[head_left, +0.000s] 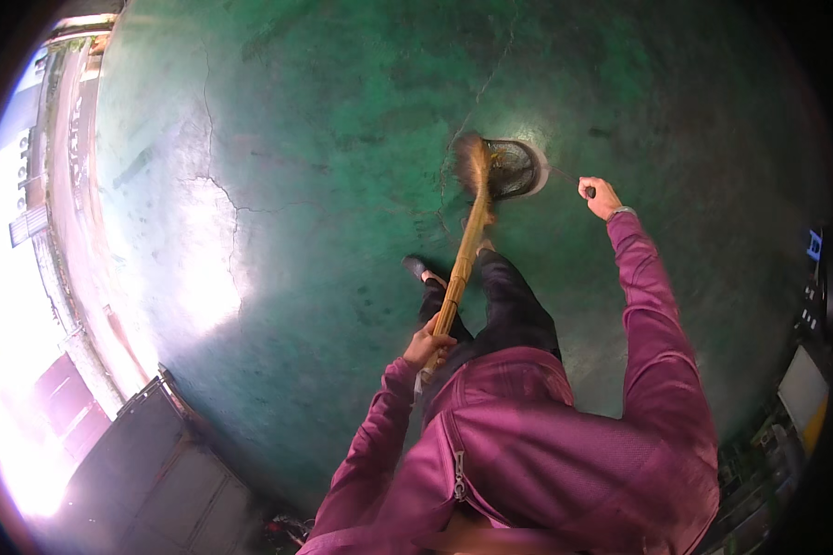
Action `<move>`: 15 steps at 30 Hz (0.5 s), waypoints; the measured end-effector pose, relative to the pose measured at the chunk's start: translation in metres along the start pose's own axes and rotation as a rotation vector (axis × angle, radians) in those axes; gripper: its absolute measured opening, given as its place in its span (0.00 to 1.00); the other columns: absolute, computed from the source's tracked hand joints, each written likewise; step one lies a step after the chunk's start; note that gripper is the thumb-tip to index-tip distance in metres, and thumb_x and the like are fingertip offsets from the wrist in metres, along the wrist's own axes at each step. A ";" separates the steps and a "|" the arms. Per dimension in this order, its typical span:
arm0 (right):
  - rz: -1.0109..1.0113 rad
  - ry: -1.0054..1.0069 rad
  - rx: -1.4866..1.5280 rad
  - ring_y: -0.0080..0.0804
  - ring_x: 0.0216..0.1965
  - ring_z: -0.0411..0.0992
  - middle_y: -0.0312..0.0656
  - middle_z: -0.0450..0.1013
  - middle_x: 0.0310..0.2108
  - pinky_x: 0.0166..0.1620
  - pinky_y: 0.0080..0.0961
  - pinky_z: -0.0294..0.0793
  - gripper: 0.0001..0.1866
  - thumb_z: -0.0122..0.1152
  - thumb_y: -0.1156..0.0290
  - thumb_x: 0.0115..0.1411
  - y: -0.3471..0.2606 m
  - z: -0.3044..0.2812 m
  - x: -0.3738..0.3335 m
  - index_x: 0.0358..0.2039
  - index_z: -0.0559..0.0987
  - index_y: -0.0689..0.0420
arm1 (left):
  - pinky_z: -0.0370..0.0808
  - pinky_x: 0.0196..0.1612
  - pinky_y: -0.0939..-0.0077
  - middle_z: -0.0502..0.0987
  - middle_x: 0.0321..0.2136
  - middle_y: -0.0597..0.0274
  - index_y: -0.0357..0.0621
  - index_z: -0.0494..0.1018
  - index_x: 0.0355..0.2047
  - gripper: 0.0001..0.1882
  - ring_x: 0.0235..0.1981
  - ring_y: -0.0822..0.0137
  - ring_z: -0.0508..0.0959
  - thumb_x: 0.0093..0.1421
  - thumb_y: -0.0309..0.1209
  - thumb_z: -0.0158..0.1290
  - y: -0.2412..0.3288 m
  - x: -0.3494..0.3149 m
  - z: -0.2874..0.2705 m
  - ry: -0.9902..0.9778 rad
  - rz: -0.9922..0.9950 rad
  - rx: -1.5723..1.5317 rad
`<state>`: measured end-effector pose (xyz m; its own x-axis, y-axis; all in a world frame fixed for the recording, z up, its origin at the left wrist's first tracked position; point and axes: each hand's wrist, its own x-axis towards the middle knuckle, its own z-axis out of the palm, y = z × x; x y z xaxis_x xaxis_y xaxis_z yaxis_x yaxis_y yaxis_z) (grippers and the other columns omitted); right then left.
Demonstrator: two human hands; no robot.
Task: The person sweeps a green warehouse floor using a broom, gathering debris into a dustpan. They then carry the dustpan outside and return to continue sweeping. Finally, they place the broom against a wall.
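My left hand (428,345) is wrapped round the lower end of a long yellowish broom (466,248). The handle slants up and away from me, and its brown bristles, smeared by motion, meet the near-left side of a dark dustpan (515,168). Some debris seems to lie in the pan, too small to make out. To the right, my right hand (601,197) is closed on the dark grip of the dustpan's handle. A thin rod links that grip to the pan, which rests on the green floor.
The cracked green floor (342,120) spreads all around. A bright doorway with a road outside (74,176) is at the left. Near lower left stands a grey metal door panel (171,462). Stacked items and a pale board (802,386) line the right edge.
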<state>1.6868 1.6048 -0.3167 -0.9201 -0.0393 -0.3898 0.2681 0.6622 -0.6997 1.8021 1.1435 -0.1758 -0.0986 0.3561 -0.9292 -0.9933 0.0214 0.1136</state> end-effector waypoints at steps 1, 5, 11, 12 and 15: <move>-0.015 0.001 -0.025 0.40 0.22 0.62 0.43 0.60 0.17 0.27 0.27 0.60 0.09 0.40 0.86 0.33 -0.002 -0.002 0.001 0.17 0.64 0.58 | 0.60 0.12 0.85 0.63 0.18 0.66 0.57 0.50 0.57 0.35 0.12 0.76 0.62 0.49 0.19 0.47 0.003 -0.007 0.006 -0.080 0.011 0.018; 0.050 -0.055 0.000 0.39 0.21 0.60 0.42 0.59 0.16 0.27 0.26 0.60 0.09 0.40 0.86 0.33 -0.009 -0.010 0.000 0.17 0.64 0.58 | 0.58 0.11 0.87 0.60 0.16 0.68 0.57 0.49 0.57 0.34 0.11 0.79 0.59 0.51 0.18 0.44 0.007 -0.078 0.019 -0.040 0.016 -0.142; -0.012 0.087 -0.019 0.38 0.23 0.66 0.45 0.64 0.19 0.29 0.27 0.63 0.04 0.46 0.83 0.41 -0.014 -0.001 -0.001 0.18 0.67 0.59 | 0.57 0.11 0.88 0.58 0.15 0.71 0.56 0.50 0.56 0.32 0.11 0.80 0.58 0.52 0.19 0.45 -0.003 -0.201 -0.001 0.140 -0.010 -0.311; -0.087 0.089 0.013 0.40 0.26 0.68 0.46 0.67 0.22 0.31 0.28 0.65 0.02 0.48 0.81 0.43 -0.013 0.002 0.001 0.19 0.68 0.59 | 0.57 0.11 0.88 0.57 0.15 0.71 0.56 0.51 0.55 0.31 0.11 0.80 0.58 0.52 0.20 0.46 -0.010 -0.211 -0.007 0.234 -0.037 -0.374; -0.077 0.234 -0.097 0.47 0.27 0.68 0.47 0.70 0.24 0.33 0.31 0.68 0.01 0.50 0.77 0.48 -0.023 0.024 -0.003 0.22 0.69 0.59 | 0.56 0.11 0.88 0.58 0.15 0.72 0.53 0.57 0.45 0.21 0.11 0.81 0.59 0.53 0.22 0.47 -0.042 -0.217 -0.028 0.273 0.104 -0.572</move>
<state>1.6906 1.5718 -0.3136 -0.9808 0.0747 -0.1804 0.1767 0.7330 -0.6569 1.8633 1.0391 0.0115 -0.1329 0.0771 -0.9881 -0.8455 -0.5291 0.0724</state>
